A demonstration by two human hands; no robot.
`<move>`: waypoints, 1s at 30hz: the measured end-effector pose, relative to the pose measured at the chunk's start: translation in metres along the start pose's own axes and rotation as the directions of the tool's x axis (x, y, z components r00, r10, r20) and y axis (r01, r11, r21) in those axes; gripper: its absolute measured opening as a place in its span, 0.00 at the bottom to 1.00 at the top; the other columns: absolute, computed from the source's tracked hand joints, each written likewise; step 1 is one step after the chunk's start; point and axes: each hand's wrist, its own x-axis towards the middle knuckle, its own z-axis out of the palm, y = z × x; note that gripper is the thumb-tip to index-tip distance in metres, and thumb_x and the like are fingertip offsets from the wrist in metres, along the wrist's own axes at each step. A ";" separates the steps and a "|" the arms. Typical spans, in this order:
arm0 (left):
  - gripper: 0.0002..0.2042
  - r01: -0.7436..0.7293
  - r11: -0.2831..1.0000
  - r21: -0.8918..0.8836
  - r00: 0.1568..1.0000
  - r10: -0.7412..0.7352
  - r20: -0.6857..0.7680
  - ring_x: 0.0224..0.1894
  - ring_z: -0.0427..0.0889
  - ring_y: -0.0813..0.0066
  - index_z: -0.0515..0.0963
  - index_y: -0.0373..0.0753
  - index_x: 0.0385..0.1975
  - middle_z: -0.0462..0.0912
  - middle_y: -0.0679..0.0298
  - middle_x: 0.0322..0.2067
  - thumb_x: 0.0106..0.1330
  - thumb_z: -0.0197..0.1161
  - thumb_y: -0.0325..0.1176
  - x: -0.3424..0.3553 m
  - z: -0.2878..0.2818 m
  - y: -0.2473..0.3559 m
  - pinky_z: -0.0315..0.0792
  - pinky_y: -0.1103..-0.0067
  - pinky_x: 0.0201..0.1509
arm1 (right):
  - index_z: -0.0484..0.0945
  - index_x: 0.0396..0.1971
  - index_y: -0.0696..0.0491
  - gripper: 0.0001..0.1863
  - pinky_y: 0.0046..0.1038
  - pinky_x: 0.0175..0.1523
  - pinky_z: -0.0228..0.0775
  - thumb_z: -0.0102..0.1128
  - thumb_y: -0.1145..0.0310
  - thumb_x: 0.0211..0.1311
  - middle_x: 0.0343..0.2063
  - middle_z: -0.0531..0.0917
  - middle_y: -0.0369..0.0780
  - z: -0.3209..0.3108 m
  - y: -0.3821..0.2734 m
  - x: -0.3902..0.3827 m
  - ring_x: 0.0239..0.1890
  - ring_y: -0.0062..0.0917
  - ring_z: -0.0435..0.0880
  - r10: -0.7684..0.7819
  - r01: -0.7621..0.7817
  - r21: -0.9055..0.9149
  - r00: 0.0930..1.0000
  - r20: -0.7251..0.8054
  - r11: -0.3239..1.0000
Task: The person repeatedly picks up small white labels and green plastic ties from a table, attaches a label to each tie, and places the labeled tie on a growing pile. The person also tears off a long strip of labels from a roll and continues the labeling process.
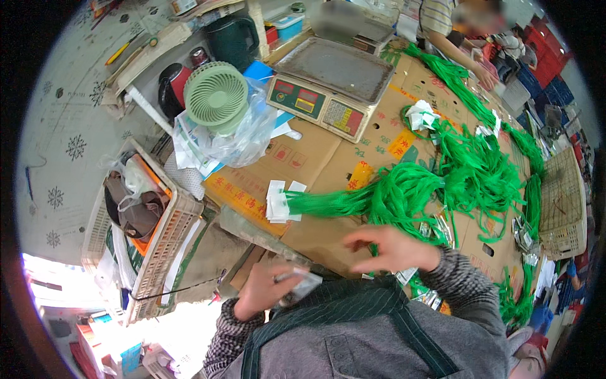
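My left hand is closed near the table's front edge, close to my apron. Its fingers grip a small pale, partly see-through packet; its contents are too small to make out. Over the cardboard to the right, my right hand has its fingers apart and holds nothing I can see. Just beyond it lies a bundle of green plastic strands. White paper tags are fixed at that bundle's left end. Another tangled green bundle spreads farther right, with white tags at its top.
A flat-topped weighing scale stands at the back. Left of it are a green fan and a clear plastic bag. A crate stands at the left; another basket is at right. A co-worker's arm reaches in from the back right.
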 end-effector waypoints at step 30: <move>0.14 -0.271 0.945 0.182 0.942 0.299 -0.154 0.36 0.77 0.64 0.77 0.38 0.46 0.77 0.56 0.35 0.60 0.56 0.23 -0.001 0.019 -0.026 0.71 0.78 0.41 | 0.81 0.30 0.59 0.09 0.25 0.36 0.70 0.60 0.71 0.50 0.25 0.82 0.41 0.051 0.104 0.156 0.29 0.25 0.80 0.094 -0.084 0.133 0.993 -0.078 0.988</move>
